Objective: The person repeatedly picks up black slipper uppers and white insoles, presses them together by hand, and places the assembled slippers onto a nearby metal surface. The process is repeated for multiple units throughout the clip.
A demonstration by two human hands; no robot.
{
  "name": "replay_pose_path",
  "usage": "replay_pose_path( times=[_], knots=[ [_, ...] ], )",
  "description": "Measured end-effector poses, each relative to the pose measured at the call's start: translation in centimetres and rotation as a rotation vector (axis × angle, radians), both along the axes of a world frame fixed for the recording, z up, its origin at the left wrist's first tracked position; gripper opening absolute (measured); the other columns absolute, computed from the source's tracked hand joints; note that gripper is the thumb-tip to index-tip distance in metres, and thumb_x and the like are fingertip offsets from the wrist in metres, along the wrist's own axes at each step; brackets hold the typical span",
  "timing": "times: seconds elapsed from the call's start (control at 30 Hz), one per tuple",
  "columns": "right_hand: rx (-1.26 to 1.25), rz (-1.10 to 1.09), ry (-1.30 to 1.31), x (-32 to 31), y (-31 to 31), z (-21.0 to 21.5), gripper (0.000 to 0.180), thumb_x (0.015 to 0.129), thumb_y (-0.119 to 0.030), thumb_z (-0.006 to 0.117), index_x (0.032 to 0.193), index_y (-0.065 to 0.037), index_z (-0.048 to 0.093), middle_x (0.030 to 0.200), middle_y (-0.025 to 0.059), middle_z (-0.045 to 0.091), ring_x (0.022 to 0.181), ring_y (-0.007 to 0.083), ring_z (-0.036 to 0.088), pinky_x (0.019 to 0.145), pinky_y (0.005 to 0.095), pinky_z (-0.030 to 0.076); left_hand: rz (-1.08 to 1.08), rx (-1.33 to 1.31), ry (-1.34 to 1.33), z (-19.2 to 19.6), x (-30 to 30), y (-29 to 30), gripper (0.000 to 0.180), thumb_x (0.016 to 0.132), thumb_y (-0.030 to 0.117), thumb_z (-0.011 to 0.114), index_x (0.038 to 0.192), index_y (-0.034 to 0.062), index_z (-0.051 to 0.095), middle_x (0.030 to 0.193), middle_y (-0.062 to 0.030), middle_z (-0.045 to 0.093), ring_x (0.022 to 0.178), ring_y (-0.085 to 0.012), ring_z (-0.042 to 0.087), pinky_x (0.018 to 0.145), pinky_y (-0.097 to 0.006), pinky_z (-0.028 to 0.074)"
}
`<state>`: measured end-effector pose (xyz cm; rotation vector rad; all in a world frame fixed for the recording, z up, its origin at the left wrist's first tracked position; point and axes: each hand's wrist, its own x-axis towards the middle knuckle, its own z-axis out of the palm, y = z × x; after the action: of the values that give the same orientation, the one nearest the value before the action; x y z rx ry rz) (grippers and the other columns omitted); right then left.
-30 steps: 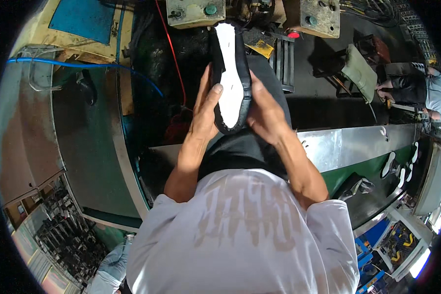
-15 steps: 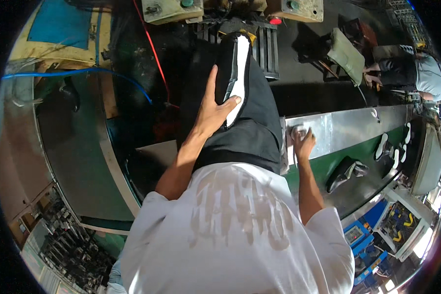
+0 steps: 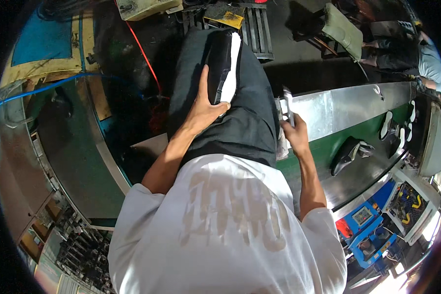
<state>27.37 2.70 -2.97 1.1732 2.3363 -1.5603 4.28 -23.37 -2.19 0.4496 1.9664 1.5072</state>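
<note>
A black shoe (image 3: 215,73) lies across my thigh, its white underside (image 3: 231,68) turned up and its toe pointing away from me. My left hand (image 3: 204,110) grips it near the heel, thumb over the white strip and index finger stretched along the side. At the edge of the metal ledge on my right, my right hand (image 3: 297,132) is closed around a hammer-like metal tool (image 3: 288,104). The tool's shiny, narrow part stands up past my fingers; my hand hides the rest, and its exact kind is unclear.
Along my right runs a metal ledge (image 3: 353,100) beside a green conveyor belt (image 3: 313,157) carrying a dark shoe (image 3: 347,156) and several white-soled pieces. Another belt (image 3: 83,161) lies left. A slatted stand (image 3: 259,34) is ahead. A person (image 3: 428,66) is at far right.
My right hand has lifted the metal tool off the ledge and turned it upright. The left hand keeps its hold on the shoe, which has rolled slightly. The whole view has shifted a little.
</note>
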Motion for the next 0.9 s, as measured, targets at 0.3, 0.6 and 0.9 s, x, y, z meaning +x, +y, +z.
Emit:
replay_pose_path(
  times=[0.3,0.6,0.9],
  knots=[
    [0.585,0.786,-0.109,-12.0,-4.9,3.2,0.040,0.087,-0.014,0.081,0.112,-0.003,0.053,0.099,0.0250,0.073,0.088,0.0447,0.075,0.074,0.0535,0.061,-0.042,-0.060,0.031,1.3,0.5,-0.3,0.118,0.085,0.006,0.073,0.172,0.0073,-0.007,0.169,-0.0370,0.028,0.158,-0.0437,0.034,0.127,-0.041,0.030],
    [0.655,0.874,-0.003,-13.7,-4.5,2.1,0.035,0.081,-0.011,0.079,0.102,-0.003,0.052,0.093,0.0212,0.070,0.082,0.0468,0.072,0.072,0.0558,0.057,0.086,0.092,-0.189,1.8,-1.1,-2.1,0.111,0.080,0.003,0.076,0.173,0.0063,0.016,0.173,-0.0244,0.030,0.159,-0.0335,0.031,0.128,-0.037,0.027],
    [0.310,0.218,0.236,-12.6,-1.1,-1.2,0.026,0.091,-0.004,0.066,0.117,0.000,0.066,0.088,0.0073,0.066,0.077,0.0227,0.063,0.072,0.0381,0.054,0.696,0.078,-0.263,4.1,-5.4,-17.7,0.104,0.085,0.001,0.078,0.172,0.0151,0.024,0.173,-0.0190,0.032,0.159,-0.0357,0.031,0.129,-0.043,0.027]
  ],
)
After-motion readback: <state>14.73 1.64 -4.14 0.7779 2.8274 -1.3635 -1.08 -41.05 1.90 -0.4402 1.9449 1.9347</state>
